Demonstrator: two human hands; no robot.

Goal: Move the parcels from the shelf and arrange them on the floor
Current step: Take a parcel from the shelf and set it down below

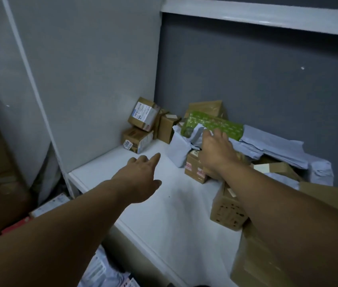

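Your left hand (141,175) hovers loose and empty over the white shelf (164,214), forefinger out. Your right hand (215,151) is nearer the pile and rests on the crumpled grey mailer bag (179,148). Its fingertips are hidden, so I cannot tell whether it grips. The green parcel (219,124) lies just beyond, long axis left to right. Cardboard boxes (143,114) sit in the far-left corner.

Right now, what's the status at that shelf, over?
Left hand open above the shelf. Right hand at the grey bag, grip unclear. Cardboard boxes crowd around it.
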